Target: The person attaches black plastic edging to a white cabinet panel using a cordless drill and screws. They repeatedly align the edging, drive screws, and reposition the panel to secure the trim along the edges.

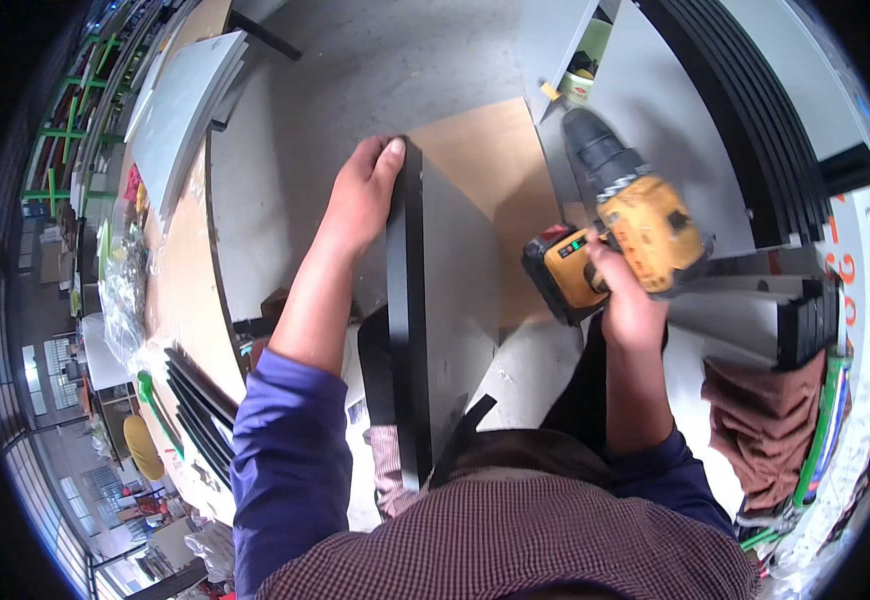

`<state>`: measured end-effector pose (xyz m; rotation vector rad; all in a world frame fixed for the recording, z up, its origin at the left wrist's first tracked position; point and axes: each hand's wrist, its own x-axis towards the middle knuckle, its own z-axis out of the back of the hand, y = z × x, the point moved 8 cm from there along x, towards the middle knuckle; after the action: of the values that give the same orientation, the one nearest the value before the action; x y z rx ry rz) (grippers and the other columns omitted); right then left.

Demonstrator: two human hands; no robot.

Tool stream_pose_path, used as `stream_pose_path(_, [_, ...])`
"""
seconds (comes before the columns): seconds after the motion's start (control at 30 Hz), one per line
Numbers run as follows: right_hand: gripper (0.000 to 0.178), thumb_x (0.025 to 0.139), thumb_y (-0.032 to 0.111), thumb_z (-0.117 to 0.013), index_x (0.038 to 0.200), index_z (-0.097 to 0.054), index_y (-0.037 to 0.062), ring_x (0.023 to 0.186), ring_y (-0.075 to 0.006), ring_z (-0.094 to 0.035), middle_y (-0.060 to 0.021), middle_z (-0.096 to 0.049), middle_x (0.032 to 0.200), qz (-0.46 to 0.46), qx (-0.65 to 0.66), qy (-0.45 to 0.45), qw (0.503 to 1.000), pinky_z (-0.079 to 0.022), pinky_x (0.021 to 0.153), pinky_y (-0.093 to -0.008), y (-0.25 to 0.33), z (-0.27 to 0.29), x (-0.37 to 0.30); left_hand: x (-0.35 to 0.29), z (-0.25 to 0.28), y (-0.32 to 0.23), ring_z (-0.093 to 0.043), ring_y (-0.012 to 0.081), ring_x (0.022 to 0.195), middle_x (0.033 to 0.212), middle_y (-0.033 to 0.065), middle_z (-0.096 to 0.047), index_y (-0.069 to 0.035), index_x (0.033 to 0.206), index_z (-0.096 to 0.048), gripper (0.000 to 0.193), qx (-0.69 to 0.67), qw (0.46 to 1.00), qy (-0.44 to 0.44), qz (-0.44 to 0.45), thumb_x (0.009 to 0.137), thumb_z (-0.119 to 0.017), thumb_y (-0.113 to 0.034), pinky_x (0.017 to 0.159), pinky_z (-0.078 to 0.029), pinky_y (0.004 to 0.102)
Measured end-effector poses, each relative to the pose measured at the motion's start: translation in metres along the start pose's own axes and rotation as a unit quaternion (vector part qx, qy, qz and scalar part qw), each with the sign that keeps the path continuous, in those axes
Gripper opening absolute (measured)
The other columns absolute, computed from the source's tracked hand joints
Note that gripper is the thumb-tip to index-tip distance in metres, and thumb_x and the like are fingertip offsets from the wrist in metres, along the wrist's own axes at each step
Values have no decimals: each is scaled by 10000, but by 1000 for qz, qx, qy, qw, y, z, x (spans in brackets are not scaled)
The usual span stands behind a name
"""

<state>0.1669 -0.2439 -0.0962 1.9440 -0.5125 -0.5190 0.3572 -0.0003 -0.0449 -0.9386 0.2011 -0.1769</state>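
Note:
A yellow and black cordless drill (645, 215) is in my right hand (627, 300), whose fingers wrap round its grip. Its chuck points forward, away from me, and a short yellow-tipped bit (551, 91) shows at the front. My left hand (363, 190) grips the far end of a grey panel (455, 270) with a thick black edge (408, 300). The panel stands on edge between my arms, its near end close to my apron. My left fingers curl over the black edge, partly hidden behind it.
A brown board (490, 150) lies beyond the panel. To the right stand several stacked black-edged panels (755, 110) and a brown cloth (767, 425). On the left, a wooden workbench (190, 270) carries grey sheets (180, 115), plastic wrap and black strips (200, 410).

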Motion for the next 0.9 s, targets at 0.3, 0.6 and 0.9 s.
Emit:
stream_pose_path(0.3, [503,730,-61,-566,1229,-498,-56,848,-201,-565,-137,-593,1045,103,45,-5,994,-445,831,-314,118,8,-117,-133,-15,-23,-608,359,1083,1254,265,-556,48,1428,-280,623,244,968,-5,-61,939,-538,-239,927,-485,399])
stream_pose_path(0.6, [479,699,-68,-583,1174,-527,-69,813,-208,-579,-124,-610,984,98,43,-36,994,-455,793,-307,122,27,-169,-223,-28,-42,-609,389,1019,1173,260,-567,-49,1445,-323,564,231,967,-6,-109,927,-519,-155,856,-512,435])
stream_pose_path(0.9, [457,727,-21,-565,1178,-543,-95,788,-190,-562,-121,-604,894,135,-26,-30,990,-439,773,-281,135,54,-200,-307,-21,33,-587,338,1120,1220,250,-574,54,1384,-381,604,-64,993,90,-36,944,-581,-309,975,-443,372])
